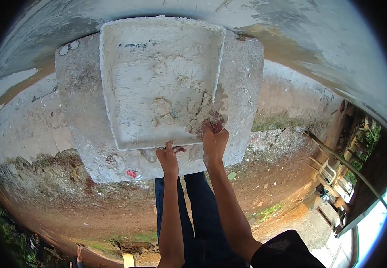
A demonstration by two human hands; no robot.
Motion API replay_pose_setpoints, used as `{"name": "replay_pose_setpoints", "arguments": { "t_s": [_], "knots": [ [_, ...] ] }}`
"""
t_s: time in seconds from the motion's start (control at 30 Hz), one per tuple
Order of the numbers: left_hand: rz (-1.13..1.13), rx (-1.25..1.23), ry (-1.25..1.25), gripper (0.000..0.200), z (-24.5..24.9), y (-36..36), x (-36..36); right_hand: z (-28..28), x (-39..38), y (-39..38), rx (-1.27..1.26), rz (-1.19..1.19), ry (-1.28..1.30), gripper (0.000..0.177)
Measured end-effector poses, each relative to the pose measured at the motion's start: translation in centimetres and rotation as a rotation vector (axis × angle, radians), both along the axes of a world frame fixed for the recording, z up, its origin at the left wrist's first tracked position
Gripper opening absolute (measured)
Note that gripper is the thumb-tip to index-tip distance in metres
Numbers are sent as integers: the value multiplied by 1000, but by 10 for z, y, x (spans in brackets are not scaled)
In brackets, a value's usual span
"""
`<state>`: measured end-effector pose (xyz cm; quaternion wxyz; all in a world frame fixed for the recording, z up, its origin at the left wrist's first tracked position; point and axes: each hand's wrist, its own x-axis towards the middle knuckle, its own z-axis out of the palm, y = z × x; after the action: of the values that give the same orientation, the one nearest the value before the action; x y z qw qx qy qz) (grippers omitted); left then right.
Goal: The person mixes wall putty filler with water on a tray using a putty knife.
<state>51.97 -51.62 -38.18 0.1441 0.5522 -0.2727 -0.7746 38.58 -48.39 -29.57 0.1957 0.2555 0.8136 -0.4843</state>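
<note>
A shallow rectangular tray [108, 89], crusted white, lies on a grey slab and holds wet, whitish, plaster-like paste [144, 85]. Lumps of the paste [198, 107] are heaped toward its near right corner. My left hand [169, 154] is closed on the tray's near rim, with paste on its fingers. At the near right corner, my right hand [215, 136] is closed round a reddish-brown piece [217, 120] smeared with paste. The exact kind of this piece cannot be made out. A clear plastic container with a red label [133, 173] lies left of my left hand.
The grey slab [79, 111] extends past the tray on both sides, against a stained wall [300, 35]. Below it is brown, partly mossy ground [113, 214]. Wooden poles [336, 156] and a pale chair-like frame [329, 176] stand at the right.
</note>
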Motion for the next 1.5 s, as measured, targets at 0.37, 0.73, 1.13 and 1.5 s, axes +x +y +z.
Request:
{"name": "replay_pose_setpoints", "arguments": {
  "t_s": [0.37, 0.73, 1.13, 1.5],
  "knots": [
    [-28, 4, 16, 16, 8, -2, -6, -22, 14, -1, -442, -412, -100, 21],
    [-3, -64, -98, 15, 8, 5, -7, -19, 16, -42, -878, -529, -268, 17],
    [-100, -84, -221, 17, 5, 0, -1, -9, 32, -46, -450, -310, -78, 17],
    [-138, -8, -271, 20, 11, -3, -3, -22, 48, -31, -472, -581, -151, 17]
  ]
}}
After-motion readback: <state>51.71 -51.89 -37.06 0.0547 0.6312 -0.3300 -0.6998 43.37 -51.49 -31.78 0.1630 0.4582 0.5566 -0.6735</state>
